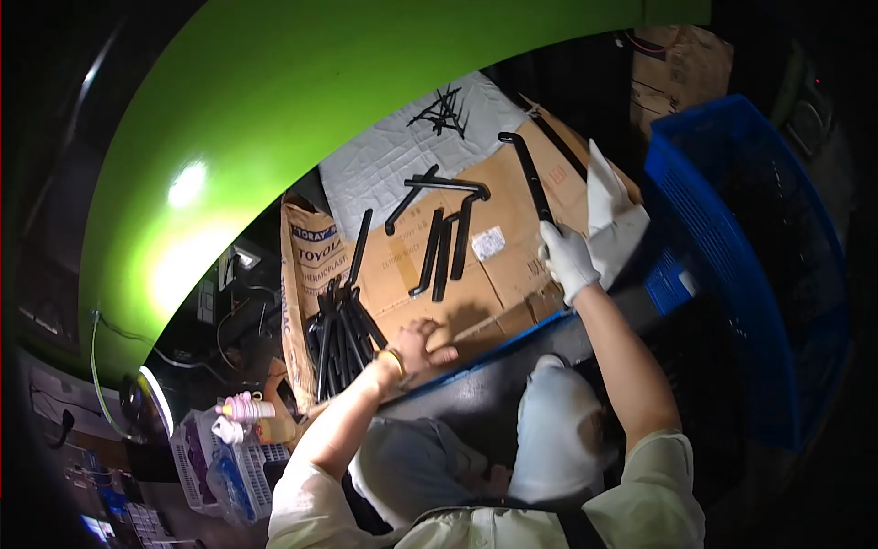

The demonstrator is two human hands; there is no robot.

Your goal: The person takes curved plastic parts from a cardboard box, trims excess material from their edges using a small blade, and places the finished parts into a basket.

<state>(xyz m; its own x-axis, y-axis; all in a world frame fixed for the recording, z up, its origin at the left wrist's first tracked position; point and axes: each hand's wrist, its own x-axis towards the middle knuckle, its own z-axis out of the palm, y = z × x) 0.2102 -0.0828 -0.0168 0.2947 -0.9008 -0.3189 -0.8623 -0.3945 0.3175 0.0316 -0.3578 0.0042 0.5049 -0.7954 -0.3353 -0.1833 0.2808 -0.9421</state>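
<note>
My right hand (569, 260), in a white glove, is closed round the lower end of a long black bar with a bent end (532, 178), which points away from me. Over the near edge of the cardboard (393, 265), my bare left hand (424, 351) has its fingers spread and holds nothing; a yellow band circles its wrist. Several similar black bars (442, 256) lie mid-cardboard, with crossed ones (448, 186) farther back. A dense pile of black bars (338, 343) lies to the left of my left hand.
Thin black strips (441, 113) lie on a grey sheet (352, 178) at the back. A large green curved panel (247, 101) arches overhead at left. Blue crates (732, 229) stand at right. At lower left, a white basket (192, 457) sits near a pink-capped bottle (245, 408).
</note>
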